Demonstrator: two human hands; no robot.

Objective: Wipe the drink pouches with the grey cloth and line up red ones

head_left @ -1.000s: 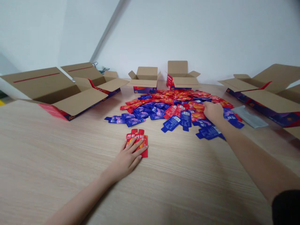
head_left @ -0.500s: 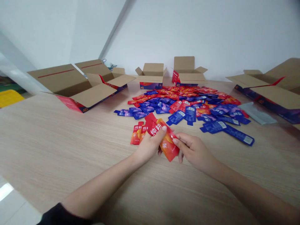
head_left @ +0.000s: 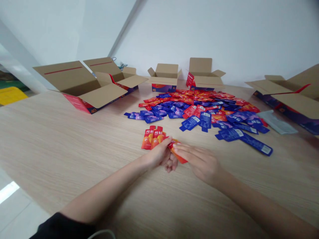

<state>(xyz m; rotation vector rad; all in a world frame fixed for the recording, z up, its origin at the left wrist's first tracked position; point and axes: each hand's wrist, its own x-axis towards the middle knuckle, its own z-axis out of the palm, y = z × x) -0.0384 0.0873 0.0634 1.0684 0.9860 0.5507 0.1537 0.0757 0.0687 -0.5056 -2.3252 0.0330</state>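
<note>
Between my hands is a red-orange sachet (head_left: 179,157), tilted down to the right. My left hand (head_left: 163,154) pinches its upper end, thumb on top and the other fingers curled below. My right hand (head_left: 203,162) lies over the sachet with its fingers pressed together on the printed face, covering much of it. Just left of my hands, red sachets (head_left: 149,137) printed with orange fruit lie side by side on the table. Farther back spreads a heap of red and blue sachets (head_left: 175,111).
Open cardboard boxes stand around the heap: a large box (head_left: 99,98) at left with another behind it, a small box (head_left: 164,88) and a second small box (head_left: 203,87) at the back, and boxes (head_left: 296,103) at right. A translucent plastic bag (head_left: 277,122) lies beside the heap.
The held sachet has tilted flatter and dropped lower. My right hand has moved from pinching its edge to lying over its face. The view has shifted slightly.
</note>
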